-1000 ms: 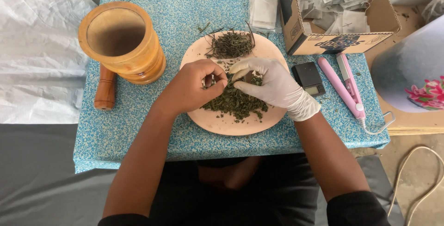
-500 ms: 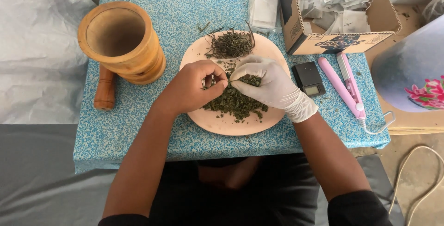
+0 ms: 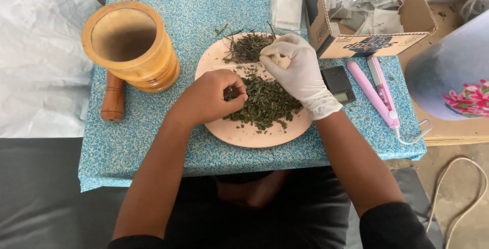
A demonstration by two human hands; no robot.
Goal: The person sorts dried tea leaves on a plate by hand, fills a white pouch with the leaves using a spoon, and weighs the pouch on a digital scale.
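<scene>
A round pinkish plate [image 3: 239, 133] on the blue speckled table holds a heap of crumbled dried green leaves [image 3: 267, 103] and, at its far side, a small pile of bare stems [image 3: 249, 47]. My left hand [image 3: 211, 96], bare, rests on the left edge of the leaf heap with thumb and fingers pinched into the leaves. My right hand [image 3: 295, 68], in a white glove, hovers over the far part of the plate. Its fingertips are pinched together beside the stem pile. Anything in that pinch is too small to see.
A wooden mortar [image 3: 130, 45] stands at the left with its pestle [image 3: 113, 98] lying beside it. A small black scale [image 3: 338, 83] and a pink clamp-style tool [image 3: 377, 93] lie right of the plate. A cardboard box [image 3: 367, 42] of small white bags sits at the back right.
My gloved right hand has lifted off the leaf heap and moved away toward the stem pile. My left hand stays pinching at the leaves.
</scene>
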